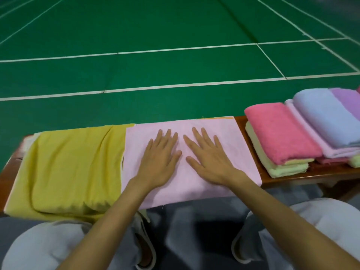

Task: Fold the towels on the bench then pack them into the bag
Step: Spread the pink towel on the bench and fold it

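A light pink towel [229, 141] lies flat across the middle of the wooden bench [303, 175]. My left hand [160, 159] and my right hand [209, 156] press down on it side by side, fingers straight and spread. A yellow towel [74, 168] lies loosely spread to the left, partly under the pink one's edge. At the right end of the bench sit folded towels: a deep pink one [280, 133] on a pale yellow one [272, 164], then a light blue one [327, 117] and a purple one [348, 102]. No bag is in view.
Beyond the bench stretches a green court floor [155, 26] with white lines. My knees in light trousers [39, 244] and slippers [145, 248] are close against the bench's near edge.
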A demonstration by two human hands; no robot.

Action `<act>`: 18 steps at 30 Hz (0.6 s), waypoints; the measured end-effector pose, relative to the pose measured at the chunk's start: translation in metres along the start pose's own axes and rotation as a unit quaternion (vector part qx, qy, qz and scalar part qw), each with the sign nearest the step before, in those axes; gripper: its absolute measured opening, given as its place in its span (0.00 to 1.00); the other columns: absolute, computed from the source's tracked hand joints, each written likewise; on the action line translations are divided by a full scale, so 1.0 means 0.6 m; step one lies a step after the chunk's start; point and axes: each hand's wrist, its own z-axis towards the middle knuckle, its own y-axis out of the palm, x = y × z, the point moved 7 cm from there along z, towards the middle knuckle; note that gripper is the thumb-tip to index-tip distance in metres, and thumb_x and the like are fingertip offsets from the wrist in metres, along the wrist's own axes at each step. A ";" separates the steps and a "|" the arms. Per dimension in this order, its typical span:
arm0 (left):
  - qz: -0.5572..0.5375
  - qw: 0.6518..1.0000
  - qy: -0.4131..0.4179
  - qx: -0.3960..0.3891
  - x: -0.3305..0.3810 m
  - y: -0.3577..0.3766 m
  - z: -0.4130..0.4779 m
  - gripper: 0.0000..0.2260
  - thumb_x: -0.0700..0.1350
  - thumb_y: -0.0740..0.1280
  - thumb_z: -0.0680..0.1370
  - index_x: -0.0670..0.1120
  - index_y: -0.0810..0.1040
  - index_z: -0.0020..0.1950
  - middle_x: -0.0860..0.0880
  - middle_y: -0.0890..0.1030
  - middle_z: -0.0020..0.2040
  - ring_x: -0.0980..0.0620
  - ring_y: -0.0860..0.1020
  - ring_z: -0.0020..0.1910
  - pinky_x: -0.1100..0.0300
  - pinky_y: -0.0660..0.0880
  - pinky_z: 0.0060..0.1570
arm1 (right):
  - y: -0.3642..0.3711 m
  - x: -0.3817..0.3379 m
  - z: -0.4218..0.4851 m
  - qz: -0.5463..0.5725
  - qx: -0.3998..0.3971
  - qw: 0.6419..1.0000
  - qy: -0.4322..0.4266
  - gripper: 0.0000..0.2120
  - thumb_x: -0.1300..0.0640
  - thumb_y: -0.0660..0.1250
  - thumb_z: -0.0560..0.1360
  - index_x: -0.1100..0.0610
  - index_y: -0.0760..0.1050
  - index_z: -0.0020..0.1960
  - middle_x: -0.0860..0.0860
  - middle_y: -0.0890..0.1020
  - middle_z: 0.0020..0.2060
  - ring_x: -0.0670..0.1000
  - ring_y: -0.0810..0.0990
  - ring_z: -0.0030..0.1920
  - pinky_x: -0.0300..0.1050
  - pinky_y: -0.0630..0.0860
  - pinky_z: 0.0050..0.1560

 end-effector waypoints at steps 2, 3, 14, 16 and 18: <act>0.064 0.998 -0.002 -0.023 -0.005 0.029 -0.005 0.32 0.65 0.39 0.81 0.55 0.46 0.85 0.54 0.42 0.84 0.50 0.38 0.83 0.44 0.43 0.81 | 0.015 0.017 0.002 -0.030 0.003 1.000 0.009 0.31 0.36 0.41 0.84 0.43 0.39 0.83 0.48 0.36 0.82 0.53 0.32 0.81 0.63 0.38 0.80; 0.079 0.997 -0.006 -0.021 -0.010 0.031 -0.007 0.33 0.65 0.37 0.80 0.55 0.44 0.85 0.54 0.40 0.84 0.51 0.37 0.82 0.44 0.42 0.81 | 0.014 0.027 0.002 -0.033 0.006 0.999 0.020 0.31 0.35 0.39 0.83 0.43 0.38 0.83 0.48 0.36 0.82 0.53 0.32 0.81 0.62 0.38 0.80; 0.064 0.997 -0.044 0.004 -0.063 0.004 -0.025 0.32 0.64 0.42 0.83 0.53 0.45 0.85 0.51 0.41 0.84 0.51 0.36 0.82 0.49 0.38 0.81 | -0.020 0.144 -0.036 0.001 0.054 0.985 0.165 0.31 0.41 0.44 0.85 0.51 0.42 0.84 0.51 0.41 0.83 0.55 0.38 0.82 0.53 0.37 0.80; 0.009 0.998 -0.055 0.036 -0.058 -0.007 -0.028 0.30 0.61 0.48 0.85 0.49 0.55 0.84 0.47 0.50 0.85 0.48 0.45 0.84 0.47 0.46 0.81 | -0.027 0.143 -0.039 0.040 0.089 0.977 0.187 0.31 0.44 0.49 0.85 0.55 0.47 0.84 0.56 0.46 0.83 0.57 0.43 0.82 0.54 0.43 0.81; -0.013 0.986 -0.104 0.133 -0.060 -0.037 -0.041 0.27 0.56 0.59 0.83 0.42 0.68 0.77 0.41 0.68 0.78 0.40 0.64 0.77 0.45 0.63 0.74 | -0.045 0.139 -0.046 0.074 0.150 0.959 0.229 0.32 0.46 0.56 0.84 0.62 0.54 0.81 0.61 0.58 0.80 0.61 0.55 0.80 0.55 0.53 0.79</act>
